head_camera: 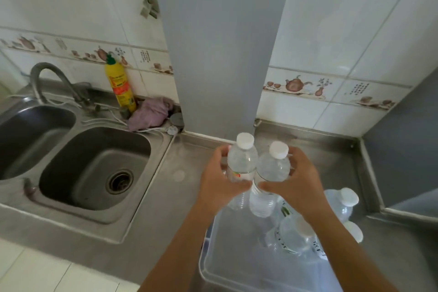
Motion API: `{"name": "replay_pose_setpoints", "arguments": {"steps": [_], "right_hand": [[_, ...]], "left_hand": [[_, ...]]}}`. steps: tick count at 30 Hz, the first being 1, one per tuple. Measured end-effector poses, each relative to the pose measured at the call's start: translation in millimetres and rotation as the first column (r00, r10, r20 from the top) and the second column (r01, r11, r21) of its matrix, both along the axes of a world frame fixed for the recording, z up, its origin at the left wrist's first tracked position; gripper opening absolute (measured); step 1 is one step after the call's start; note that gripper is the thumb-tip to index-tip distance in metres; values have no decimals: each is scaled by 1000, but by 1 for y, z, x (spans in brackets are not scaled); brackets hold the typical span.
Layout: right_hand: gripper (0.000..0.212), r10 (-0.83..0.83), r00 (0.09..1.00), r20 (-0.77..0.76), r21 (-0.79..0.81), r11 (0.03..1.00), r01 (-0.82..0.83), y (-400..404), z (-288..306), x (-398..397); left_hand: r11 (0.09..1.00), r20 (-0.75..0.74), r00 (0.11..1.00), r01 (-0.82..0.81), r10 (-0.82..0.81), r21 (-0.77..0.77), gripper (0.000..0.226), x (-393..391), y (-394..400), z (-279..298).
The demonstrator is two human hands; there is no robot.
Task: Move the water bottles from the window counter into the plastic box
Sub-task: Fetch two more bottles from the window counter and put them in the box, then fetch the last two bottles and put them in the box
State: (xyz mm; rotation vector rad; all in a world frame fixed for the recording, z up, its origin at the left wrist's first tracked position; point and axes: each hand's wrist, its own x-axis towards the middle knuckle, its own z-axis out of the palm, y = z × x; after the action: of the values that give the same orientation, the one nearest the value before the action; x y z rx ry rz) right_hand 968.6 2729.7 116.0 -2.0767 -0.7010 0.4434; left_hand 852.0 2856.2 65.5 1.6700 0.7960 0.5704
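Note:
Two clear water bottles with white caps are held side by side above the far end of the clear plastic box (214, 265). My left hand (219, 179) grips the left bottle (241, 160) around its body. The right bottle (273, 166) is gripped by my right hand (298, 180). Both bottles stand nearly upright, their lower ends over the box's far rim. Inside the box stand several more capped bottles (294, 234), partly hidden behind my right forearm.
The box sits on a steel counter (166, 208). To the left lies a double sink (94, 168) with a tap (51, 78), a yellow detergent bottle (119, 85) and a purple cloth (149, 114). A grey pillar (218, 54) and tiled walls stand behind.

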Motion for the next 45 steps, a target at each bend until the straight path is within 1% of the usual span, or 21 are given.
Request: {"name": "replay_pose_setpoints", "arguments": {"steps": [2,4,6,9,10,12,14,18,21,23,26,29,32,34,36,38,40,42,45], "right_hand": [[75,44,989,140,-115,993,-28,2,-5,1],[66,133,965,226,-241,967,-77,1,-8,-3],[59,193,943,272,-314,944,-103,-1,-13,-6],[52,208,941,268,-353,930,-105,-4,-14,-6],[49,197,944,263,-342,934,-100,-4,-15,-6],[43,148,949,278,-270,960,-71,-6,-16,-6],[41,118,949,292,-221,974,-53,-8,-16,-6],[46,131,944,304,-204,976,-70,-12,-16,-9],[53,135,939,316,-184,980,-79,-13,-20,-12],[58,133,937,323,-169,982,-81,-15,-22,-13],[63,122,925,359,-155,985,-70,-18,-23,-16],[62,119,884,452,-136,989,-63,-22,-25,-18],[60,100,832,546,-131,991,-33,-29,-23,-21],[60,69,812,579,-113,994,-4,-36,-22,-22],[58,32,808,588,-99,995,32,-46,-20,-24],[52,-7,798,602,-89,993,75,-57,-17,-27],[44,-36,766,641,-107,985,136,-66,-13,-35],[38,-57,717,695,-122,973,196,-74,-8,-45],[34,-108,691,715,-117,956,270,-86,-1,-63]], "left_hand": [[1000,-41,999,25,-26,-6,74,2,-3,-10],[999,-56,998,37,-39,-29,72,-1,-4,-21],[998,-69,996,53,-55,-43,70,-4,-4,-30],[996,-99,991,90,-91,-14,69,-6,-2,-36],[994,-115,988,106,-104,6,70,-6,-1,-37],[991,-138,984,122,-115,48,71,-5,0,-39],[989,-158,981,128,-114,80,74,-4,-1,-43],[972,-231,968,144,-100,184,82,-6,1,-45],[960,-272,954,186,-125,210,84,-8,4,-41],[957,-260,956,194,-135,217,82,-11,5,-38],[956,-198,968,197,-155,217,75,-17,6,-34],[942,-145,973,213,-180,259,69,-19,6,-32],[920,-97,974,225,-205,321,74,-19,5,-30],[905,-72,973,230,-219,359,79,-18,4,-25],[870,-53,969,239,-240,432,78,-17,2,-20],[815,-24,966,229,-256,533,67,-15,0,-17],[757,-13,961,225,-276,613,55,-17,-3,-14],[682,-30,960,219,-278,698,45,-19,-6,-9],[569,-48,957,210,-285,795,35,-23,-13,2]]}}
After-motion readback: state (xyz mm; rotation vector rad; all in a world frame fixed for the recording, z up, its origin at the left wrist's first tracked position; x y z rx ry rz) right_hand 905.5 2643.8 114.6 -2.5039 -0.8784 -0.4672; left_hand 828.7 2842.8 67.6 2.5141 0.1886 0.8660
